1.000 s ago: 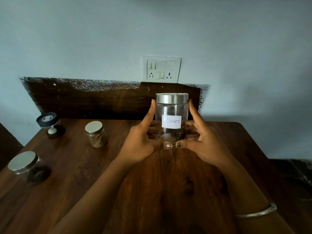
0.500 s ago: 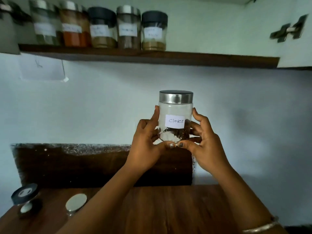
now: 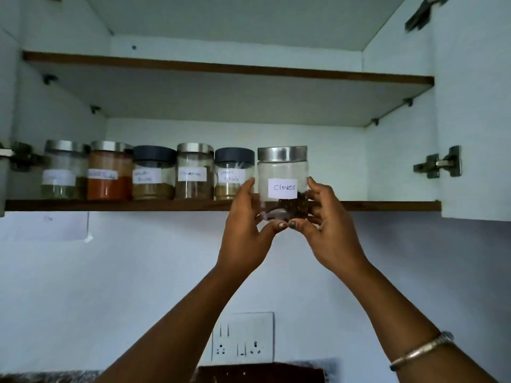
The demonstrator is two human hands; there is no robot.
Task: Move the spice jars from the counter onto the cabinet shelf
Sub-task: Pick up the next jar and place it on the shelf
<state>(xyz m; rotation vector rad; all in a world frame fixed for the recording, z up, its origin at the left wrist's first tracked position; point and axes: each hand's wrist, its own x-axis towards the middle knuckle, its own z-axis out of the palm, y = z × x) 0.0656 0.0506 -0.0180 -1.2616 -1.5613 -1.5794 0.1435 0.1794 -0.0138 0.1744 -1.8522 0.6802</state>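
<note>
A clear glass jar with a steel lid and a white label reading "Cloves" (image 3: pixel 282 172) is held up in front of the lower cabinet shelf (image 3: pixel 138 205). My left hand (image 3: pixel 246 230) grips its left side and my right hand (image 3: pixel 329 233) its right, thumbs meeting under its base. The jar's bottom hangs slightly below the shelf's front edge, just right of a black-lidded jar (image 3: pixel 233 174). Several labelled spice jars (image 3: pixel 110 171) stand in a row on the shelf to the left.
The shelf right of the held jar is bare up to the cabinet side wall (image 3: pixel 398 161). An upper shelf (image 3: pixel 221 69) sits above. The open cabinet door with a hinge (image 3: pixel 439 163) is at right. A wall socket (image 3: pixel 243 338) is below, and a paper note (image 3: pixel 47 226) at left.
Both hands lifted the cloves jar from the counter up to the level of the lower shelf. My view tilted upward, so the counter and its remaining jars left the frame.
</note>
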